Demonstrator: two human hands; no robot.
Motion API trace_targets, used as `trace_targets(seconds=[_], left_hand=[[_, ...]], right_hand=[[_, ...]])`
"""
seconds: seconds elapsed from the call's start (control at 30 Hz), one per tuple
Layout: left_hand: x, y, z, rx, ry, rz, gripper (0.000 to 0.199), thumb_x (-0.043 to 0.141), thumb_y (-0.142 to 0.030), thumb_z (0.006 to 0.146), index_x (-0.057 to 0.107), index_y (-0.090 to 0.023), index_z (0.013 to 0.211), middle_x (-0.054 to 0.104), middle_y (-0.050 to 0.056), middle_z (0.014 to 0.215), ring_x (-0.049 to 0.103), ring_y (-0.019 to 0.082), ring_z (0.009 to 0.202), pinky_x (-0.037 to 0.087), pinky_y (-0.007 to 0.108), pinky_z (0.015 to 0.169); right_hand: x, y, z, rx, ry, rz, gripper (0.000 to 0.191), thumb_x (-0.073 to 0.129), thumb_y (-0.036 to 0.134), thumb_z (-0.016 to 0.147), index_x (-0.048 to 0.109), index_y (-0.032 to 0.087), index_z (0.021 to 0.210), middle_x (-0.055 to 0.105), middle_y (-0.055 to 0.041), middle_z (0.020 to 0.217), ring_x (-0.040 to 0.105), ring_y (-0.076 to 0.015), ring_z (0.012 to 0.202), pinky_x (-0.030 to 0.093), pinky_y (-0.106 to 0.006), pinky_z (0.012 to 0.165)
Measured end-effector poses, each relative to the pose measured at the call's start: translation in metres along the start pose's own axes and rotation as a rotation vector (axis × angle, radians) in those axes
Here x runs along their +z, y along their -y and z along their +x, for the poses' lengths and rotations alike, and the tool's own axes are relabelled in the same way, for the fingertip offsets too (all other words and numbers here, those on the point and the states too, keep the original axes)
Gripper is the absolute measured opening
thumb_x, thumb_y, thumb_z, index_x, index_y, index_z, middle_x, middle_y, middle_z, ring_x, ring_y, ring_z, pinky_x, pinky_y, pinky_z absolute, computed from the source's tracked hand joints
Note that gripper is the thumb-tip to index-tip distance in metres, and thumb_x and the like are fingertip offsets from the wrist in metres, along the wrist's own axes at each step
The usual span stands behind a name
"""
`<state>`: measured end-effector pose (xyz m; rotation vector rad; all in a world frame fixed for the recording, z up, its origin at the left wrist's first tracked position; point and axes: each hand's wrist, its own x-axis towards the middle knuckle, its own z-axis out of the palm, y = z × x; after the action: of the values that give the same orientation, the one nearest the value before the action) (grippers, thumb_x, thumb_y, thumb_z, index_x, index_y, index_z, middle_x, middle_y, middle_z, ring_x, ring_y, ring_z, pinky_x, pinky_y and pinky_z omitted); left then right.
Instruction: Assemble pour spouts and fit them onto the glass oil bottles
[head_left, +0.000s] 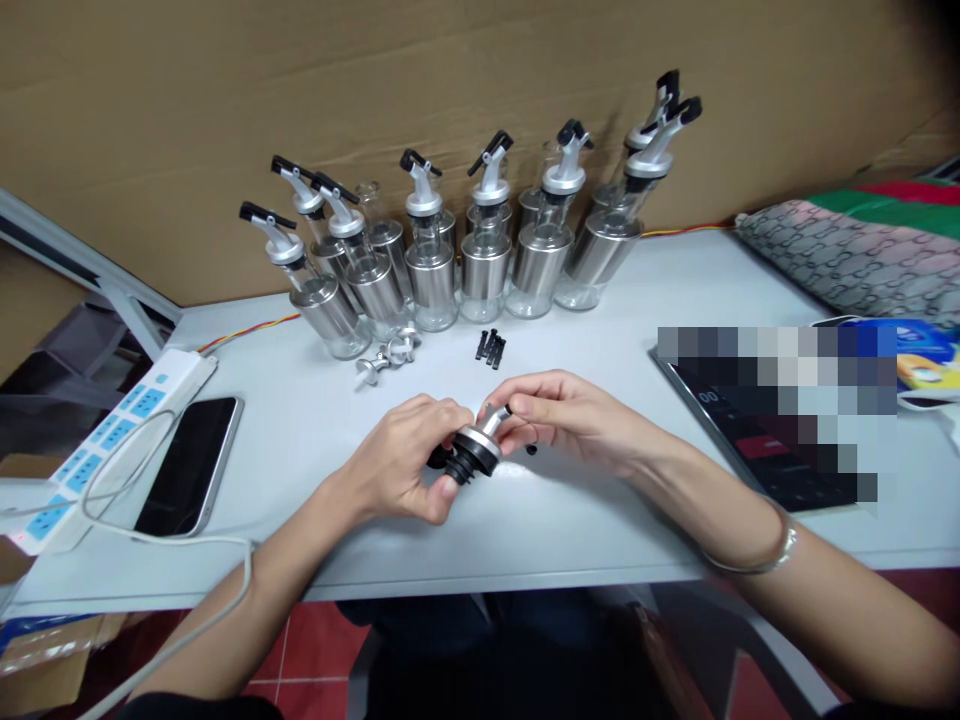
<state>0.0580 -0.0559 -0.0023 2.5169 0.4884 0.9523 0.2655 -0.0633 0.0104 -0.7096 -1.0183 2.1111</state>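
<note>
Above the front part of the table, my left hand (409, 455) is closed around a pourer spout (480, 447), a silver bottle top with a ribbed black stopper pointing down and left. My right hand (559, 420) pinches the tip of its silver neck, where a small black piece shows at the fingertips. I cannot make out how that piece sits on the neck. A small black part (532, 450) lies below my right fingers. Beyond my hands are several small black levers (491, 348) in a cluster, and loose silver spout pieces (386, 357) to their left.
Glass bottles with steel sleeves (431, 275) and pourer tops stand in rows along the cardboard wall (420, 80). A phone (191, 465) and a power strip (112, 450) with a white cable lie at left. A partly blurred tablet-like device (750, 430) and a patterned cloth (840, 245) are at right.
</note>
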Motion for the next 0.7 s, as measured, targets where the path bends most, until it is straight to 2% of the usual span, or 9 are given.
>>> trace_targets(seconds=[0.47,0.7], left_hand=[[0.0033,0.0032,0.0008,0.035,-0.059,0.066,0.033,0.034,-0.047,0.086,0.05,-0.019,0.094,0.056,0.0,0.065,0.054,0.014,0.056,0.045,0.028,0.057],[0.0014,0.0013,0.0019,0.051,-0.075,0.102,0.037,0.032,-0.049,0.089,0.053,-0.018,0.091,0.058,0.003,0.07,0.054,0.014,0.059,0.045,0.027,0.056]], right_hand=[[-0.0031,0.002,-0.002,-0.013,0.01,0.007,0.02,0.079,0.03,0.068,0.073,0.015,0.08,0.074,-0.0005,0.078,0.07,-0.0095,0.072,0.056,-0.019,0.072],[-0.0046,0.0056,-0.0033,0.023,0.058,0.003,0.018,0.079,0.025,0.068,0.073,0.015,0.082,0.073,0.0006,0.076,0.07,-0.0091,0.073,0.055,-0.021,0.074]])
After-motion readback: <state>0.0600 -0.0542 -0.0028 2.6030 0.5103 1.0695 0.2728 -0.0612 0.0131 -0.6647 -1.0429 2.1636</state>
